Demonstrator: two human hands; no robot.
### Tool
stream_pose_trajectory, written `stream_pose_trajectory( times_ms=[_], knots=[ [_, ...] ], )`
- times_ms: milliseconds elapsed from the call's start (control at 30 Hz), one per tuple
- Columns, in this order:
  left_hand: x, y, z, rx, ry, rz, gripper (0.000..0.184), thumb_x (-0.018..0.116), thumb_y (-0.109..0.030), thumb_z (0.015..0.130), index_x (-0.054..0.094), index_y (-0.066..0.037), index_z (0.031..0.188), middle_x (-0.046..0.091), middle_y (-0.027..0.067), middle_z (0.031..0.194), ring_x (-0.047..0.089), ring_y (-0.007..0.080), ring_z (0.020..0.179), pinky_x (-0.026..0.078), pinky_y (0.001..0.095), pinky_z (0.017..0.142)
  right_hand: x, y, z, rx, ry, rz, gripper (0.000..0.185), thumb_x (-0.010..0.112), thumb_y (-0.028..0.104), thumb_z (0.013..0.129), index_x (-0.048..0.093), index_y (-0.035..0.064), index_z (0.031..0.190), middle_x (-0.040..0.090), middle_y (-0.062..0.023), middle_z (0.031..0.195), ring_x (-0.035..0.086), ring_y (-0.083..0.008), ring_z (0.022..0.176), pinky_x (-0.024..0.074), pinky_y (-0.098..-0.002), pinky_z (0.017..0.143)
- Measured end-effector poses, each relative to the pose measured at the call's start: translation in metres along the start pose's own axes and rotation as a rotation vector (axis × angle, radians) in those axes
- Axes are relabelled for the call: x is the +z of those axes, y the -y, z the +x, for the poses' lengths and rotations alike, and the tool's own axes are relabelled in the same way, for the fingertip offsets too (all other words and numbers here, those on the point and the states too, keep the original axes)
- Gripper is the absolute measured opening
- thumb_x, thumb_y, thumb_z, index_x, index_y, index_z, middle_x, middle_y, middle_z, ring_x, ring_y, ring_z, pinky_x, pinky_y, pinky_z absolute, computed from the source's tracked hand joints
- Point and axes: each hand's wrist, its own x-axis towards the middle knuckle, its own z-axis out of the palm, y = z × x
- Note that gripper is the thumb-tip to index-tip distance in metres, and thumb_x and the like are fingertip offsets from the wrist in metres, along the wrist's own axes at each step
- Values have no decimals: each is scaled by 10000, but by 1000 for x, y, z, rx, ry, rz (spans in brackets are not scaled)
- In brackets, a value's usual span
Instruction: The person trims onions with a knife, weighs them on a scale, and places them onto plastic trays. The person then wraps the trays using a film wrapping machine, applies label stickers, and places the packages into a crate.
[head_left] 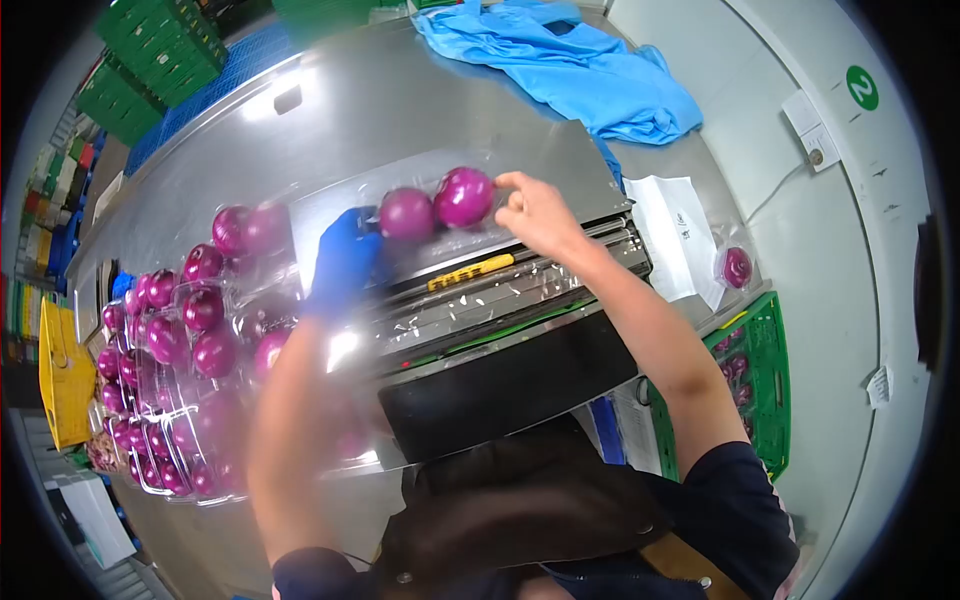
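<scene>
Two red onions [465, 197] sit side by side in a clear plastic pack on the metal plate of a wrapping machine [560, 165]. At the pack's right end is my bare right hand [537, 212], with the index finger and thumb closed around that end. My left hand [345, 255], in a blue glove, is by the pack's left end, and motion blur smears its fingers. Whether it touches the pack cannot be made out. Left of it, many clear packs of red onions [203, 310] are stacked on the steel table [350, 90], partly hidden by my left forearm.
A yellow safety knife [470, 272] lies along the machine's slot. Blue plastic sheeting [570, 75] is bunched at the back. On the right are white paper [675, 235], a single wrapped onion [735, 267] and a green crate [768, 390]. A yellow crate [62, 375] stands far left.
</scene>
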Motion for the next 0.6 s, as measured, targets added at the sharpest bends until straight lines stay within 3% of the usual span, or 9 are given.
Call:
stream_pose_trajectory(
  times_ms=[133, 167, 300, 333, 433, 467, 533, 567, 600],
  knots=[
    [-15, -13, -33, -115, 30, 27, 404, 600, -86, 881, 528, 28, 1262, 663, 109, 929, 611, 141, 548, 508, 258, 496, -18, -11, -18, 165, 225, 256, 468, 605, 109, 840, 501, -37, 1272, 552, -13, 713, 472, -69, 563, 403, -264, 519],
    [-27, -13, -49, -63, 94, -219, 429, 610, -111, 883, 531, -38, 1298, 664, 97, 1069, 638, 142, 673, 521, 257, 581, -31, -9, -22, 232, 290, 333, 458, 605, 118, 859, 497, -30, 1279, 566, -17, 748, 472, -64, 566, 402, -258, 512],
    [-51, -39, -96, 488, 117, 1170, 553, 650, -122, 782, 549, -230, 1315, 543, 13, 1324, 547, 221, 1061, 459, 370, 899, -104, -45, -44, -650, 257, -655, 423, 625, 197, 869, 527, 181, 1280, 602, -47, 1174, 632, -198, 677, 519, -311, 570],
    [-51, -39, -101, 593, 173, 1494, 585, 659, -124, 756, 551, -264, 1313, 516, -1, 1360, 513, 238, 1122, 430, 392, 957, -106, -47, -43, -695, 320, -709, 403, 620, 194, 868, 538, 201, 1263, 577, -37, 1227, 641, -214, 725, 525, -318, 587],
    [-29, -29, -96, 691, 251, 1549, 645, 657, -116, 710, 540, -290, 1320, 464, 3, 1409, 466, 270, 1172, 362, 427, 1025, -99, -49, -42, -776, 487, -745, 360, 608, 176, 866, 565, 247, 1217, 528, -22, 1336, 656, -244, 850, 539, -330, 628],
    [-25, -21, -94, 738, 270, 1514, 604, 649, -115, 722, 562, -265, 1301, 528, 22, 1345, 512, 268, 1122, 400, 417, 993, -88, -51, -39, -771, 519, -676, 352, 606, 164, 867, 572, 251, 1206, 530, -28, 1338, 656, -240, 881, 539, -329, 635],
    [-26, -26, -112, 368, 256, 1043, 506, 640, -113, 747, 615, -223, 1241, 602, 44, 1221, 564, 277, 1001, 448, 406, 928, -72, -73, -43, -822, 464, -372, 289, 617, 139, 862, 626, 207, 1142, 605, -30, 1247, 659, -240, 878, 541, -326, 642],
    [-31, -27, -128, 343, 211, 927, 439, 637, -109, 761, 641, -184, 1193, 633, 63, 1156, 589, 276, 940, 473, 392, 881, -76, -82, -56, -855, 348, -191, 215, 631, 118, 861, 666, 122, 1074, 672, -35, 1120, 670, -219, 768, 538, -306, 631],
    [-35, -28, -144, 323, 167, 807, 375, 633, -105, 775, 668, -146, 1146, 664, 83, 1091, 614, 274, 879, 499, 378, 834, -98, -51, -84, -315, 492, 32, 180, 632, 101, 869, 675, 60, 1039, 694, -60, 1058, 670, -179, 679, 542, -286, 633]
  ],
)
